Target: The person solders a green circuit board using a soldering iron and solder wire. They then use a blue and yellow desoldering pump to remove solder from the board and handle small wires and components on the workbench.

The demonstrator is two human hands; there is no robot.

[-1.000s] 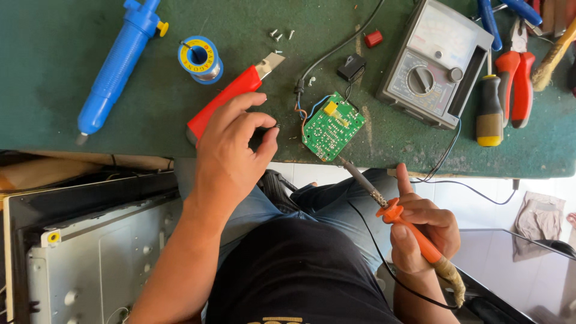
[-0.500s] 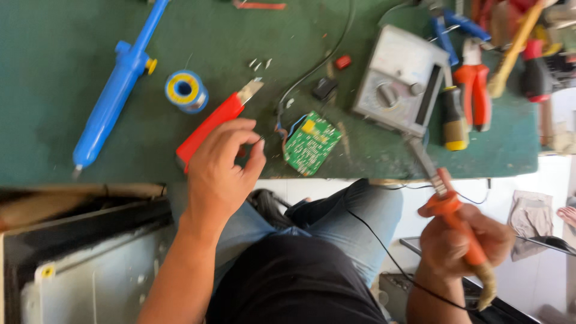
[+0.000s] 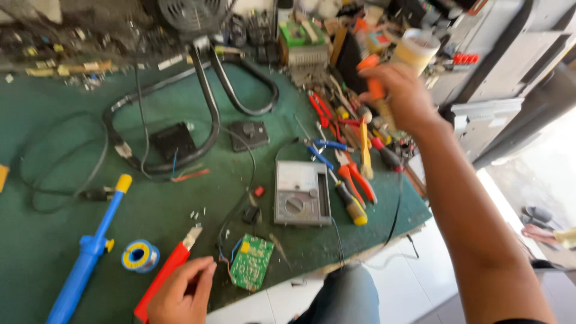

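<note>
Two hands are at work over the green bench [image 3: 54, 252]. At the left, the left hand [image 3: 180, 294] is closed loosely over the lower end of a red cutter [image 3: 163, 277], just beside a small green board [image 3: 252, 261] near the bench edge. The cutter's long axis runs diagonally, its blade end pointing up and right towards the board. A grey meter [image 3: 302, 193] lies further right. At the right, the right hand [image 3: 403, 99] is gripped round an orange-handled iron [image 3: 375, 90], held well above the tool pile; the handle looks roughly upright, though its tip is hidden and blurred. A hot tip could be brushed against the piled tools or cords, and its black cord [image 3: 396, 210] could be snagged on them.
</note>
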